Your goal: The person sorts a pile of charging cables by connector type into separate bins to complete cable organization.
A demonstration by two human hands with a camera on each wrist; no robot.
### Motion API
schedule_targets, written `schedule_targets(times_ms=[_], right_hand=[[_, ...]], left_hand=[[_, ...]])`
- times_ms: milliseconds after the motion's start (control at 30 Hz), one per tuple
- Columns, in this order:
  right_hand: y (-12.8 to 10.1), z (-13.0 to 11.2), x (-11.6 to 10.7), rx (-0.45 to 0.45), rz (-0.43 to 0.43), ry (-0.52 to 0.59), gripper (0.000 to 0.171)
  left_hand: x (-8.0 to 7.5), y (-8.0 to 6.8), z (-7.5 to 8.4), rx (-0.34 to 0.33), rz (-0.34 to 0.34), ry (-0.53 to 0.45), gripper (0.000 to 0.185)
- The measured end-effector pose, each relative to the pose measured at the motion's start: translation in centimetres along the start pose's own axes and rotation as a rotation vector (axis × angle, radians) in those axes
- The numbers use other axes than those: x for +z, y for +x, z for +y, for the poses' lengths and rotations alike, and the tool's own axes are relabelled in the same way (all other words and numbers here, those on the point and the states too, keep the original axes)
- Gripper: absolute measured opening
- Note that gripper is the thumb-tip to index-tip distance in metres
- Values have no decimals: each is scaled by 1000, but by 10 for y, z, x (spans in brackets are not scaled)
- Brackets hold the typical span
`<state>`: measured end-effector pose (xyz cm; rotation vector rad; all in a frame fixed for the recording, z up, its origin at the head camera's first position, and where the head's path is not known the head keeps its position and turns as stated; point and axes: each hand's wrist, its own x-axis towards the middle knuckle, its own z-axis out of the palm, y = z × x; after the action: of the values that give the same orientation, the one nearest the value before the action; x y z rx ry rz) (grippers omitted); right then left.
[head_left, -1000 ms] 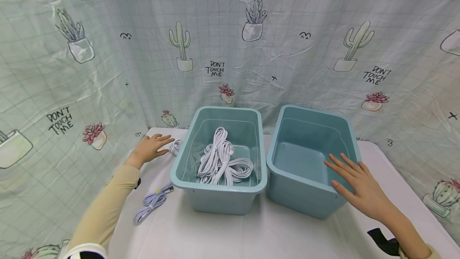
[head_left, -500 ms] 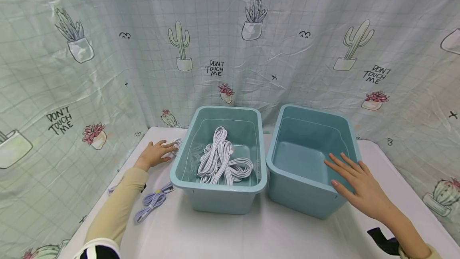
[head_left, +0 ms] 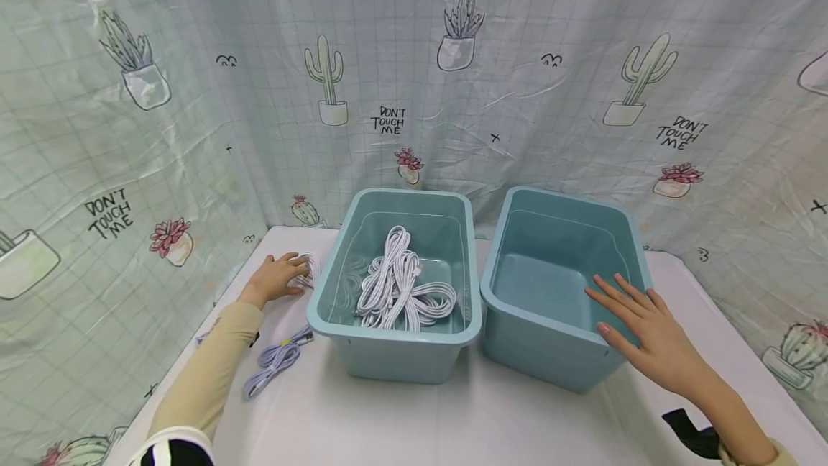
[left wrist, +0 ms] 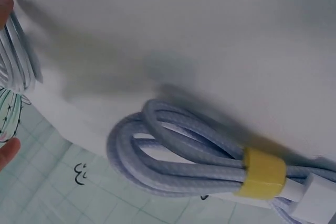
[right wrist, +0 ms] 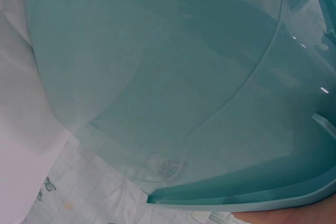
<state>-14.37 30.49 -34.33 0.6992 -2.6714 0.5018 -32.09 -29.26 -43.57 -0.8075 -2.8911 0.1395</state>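
Legibly, curtain (head_left: pixel 194 113) w/ cacti reads "DON'T TOUCH ME" (head_left: pixel 388 121).

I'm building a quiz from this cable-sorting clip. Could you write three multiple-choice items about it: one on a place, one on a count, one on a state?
1. Where does the loose heap of white cables lie?
A. In the left light-blue plastic bin
B. In the right light-blue plastic bin
C. On the curtain

2. How many light-blue bins stand on the white table?
A. One
B. Two
C. Three

3. How is the right hand placed?
A. Curled round a cable
B. Raised clear of the bins
C. Flat, with straight fingers on the right bin's near rim

Answers:
1 A: the head view shows the heap inside the left bin, and the right bin holds nothing.
2 B: two bins stand side by side.
3 C: the fingers lie stretched over the rim and hold nothing.
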Motion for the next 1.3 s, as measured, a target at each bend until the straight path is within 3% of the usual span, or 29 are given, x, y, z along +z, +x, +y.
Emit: schedule_targets(times_ms=[567,867,1067,1300], right_hand=[[0,1,0,0,8,-8,56],[0,2,1,-8,10,-12,58],[0,3,1,-10,10,-17,56],[0,2,2,-10,9,-17,56]], left_hand=[[9,-9,0,22,38,-87,17],[7,-14,0,60,71,-115,48],[8,-17,2,132,70,-70,34],[13,-21,-2,117,67,-59,26]])
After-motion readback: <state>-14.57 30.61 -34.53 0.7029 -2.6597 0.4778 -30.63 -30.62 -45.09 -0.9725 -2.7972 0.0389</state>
